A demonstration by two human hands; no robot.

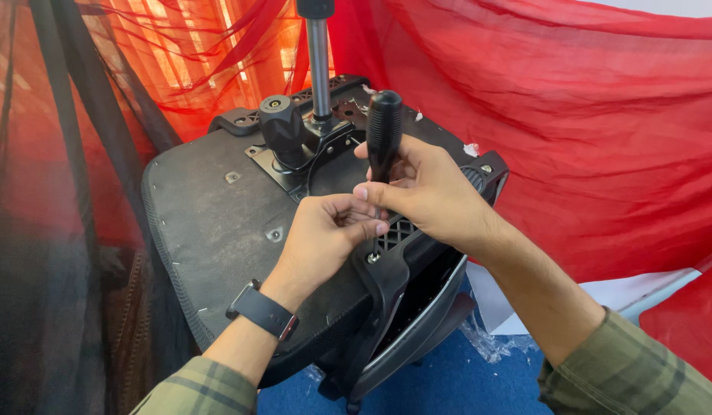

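Matt black ribbed plastic screwdriver handle (384, 127), rough black fabric seat underside (210, 223), shiny metal gas-lift column (319, 65), sheer red cloth (594, 131).

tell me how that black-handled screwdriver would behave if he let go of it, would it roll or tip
The screwdriver would probably topple: it stands upright on its tip, steadied only by the hands. Its rounded, ribbed handle looks apt to roll, and the upturned chair seat looks tilted. The ribbing probably makes it easy to grip.

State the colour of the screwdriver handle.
Black, the screwdriver handle gripped by the right hand; head view shows it.
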